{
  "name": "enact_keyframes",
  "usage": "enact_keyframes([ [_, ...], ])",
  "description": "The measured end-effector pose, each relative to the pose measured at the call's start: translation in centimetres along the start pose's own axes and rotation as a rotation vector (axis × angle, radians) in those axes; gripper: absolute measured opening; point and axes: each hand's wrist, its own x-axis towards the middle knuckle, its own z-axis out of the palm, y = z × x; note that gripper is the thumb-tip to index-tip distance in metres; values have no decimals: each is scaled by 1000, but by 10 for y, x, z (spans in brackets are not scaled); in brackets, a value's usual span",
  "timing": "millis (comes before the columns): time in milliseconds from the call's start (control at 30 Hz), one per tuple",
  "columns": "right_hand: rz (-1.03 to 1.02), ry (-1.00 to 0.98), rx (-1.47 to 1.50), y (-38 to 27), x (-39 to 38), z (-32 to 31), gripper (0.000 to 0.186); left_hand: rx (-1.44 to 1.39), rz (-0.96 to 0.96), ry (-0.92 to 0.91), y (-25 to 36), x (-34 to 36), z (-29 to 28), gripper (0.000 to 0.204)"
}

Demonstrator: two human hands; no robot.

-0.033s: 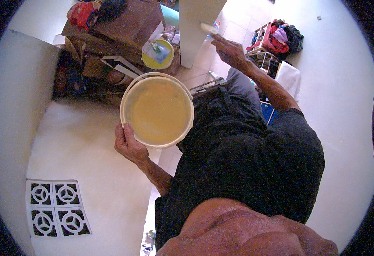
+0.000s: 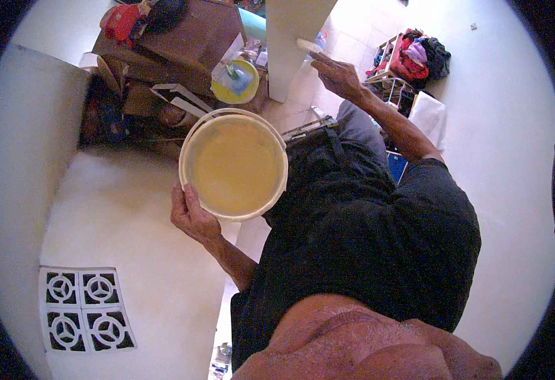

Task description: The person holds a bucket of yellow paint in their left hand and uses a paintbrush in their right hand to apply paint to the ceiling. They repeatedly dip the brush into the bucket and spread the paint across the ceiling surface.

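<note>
My left hand (image 2: pixel 194 216) grips the rim of a round, pale plastic bucket (image 2: pixel 183 166) on its near left side, thumb over the edge. Inside is yellowish liquid (image 2: pixel 234 168) that looks like paint, and the bucket's handle lies along the far rim. Out to the far right, my right hand (image 2: pixel 339 77) is closed on a paintbrush (image 2: pixel 309 46) with pale bristles. The bristles are at the edge of a white pillar (image 2: pixel 284 69); whether they touch it I cannot tell. Most of the brush handle is hidden by the fingers.
A brown cabinet (image 2: pixel 189 44) stands at the far left, with a yellow-rimmed tub (image 2: pixel 234 98) beside it. Part of a metal ladder (image 2: pixel 306 130) shows by my legs. At far right is a rack of clothes (image 2: pixel 414 60). White vent blocks (image 2: pixel 87 308) pierce the left wall.
The brush and my right hand have shifted slightly left and nearer. The bucket and my left hand stay almost in place.
</note>
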Motion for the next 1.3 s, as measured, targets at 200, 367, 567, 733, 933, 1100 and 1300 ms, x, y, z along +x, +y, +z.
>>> enact_keyframes([
  [200,37,-118,-11,31,40,69,32,-5,8,2,-13,2,-2,20],
  [367,207,-195,-134,9,81,30,32,12,-2,-23,-9,-1,3,19],
  [567,113,307,-75,-32,72,-71,31,-8,-137,-20,-5,0,-1,18],
  [733,247,391,152,-71,77,-142,23,-53,-14,-29,-10,8,4,20],
  [933,410,465,731,-125,104,-204,19,60,36,-44,-24,-2,-4,19],
  [1100,398,380,1350,-137,133,-190,26,172,37,-104,-32,1,-6,23],
  [1300,344,38,1659,-167,162,-187,30,46,-14,-80,-27,-5,-8,33],
])
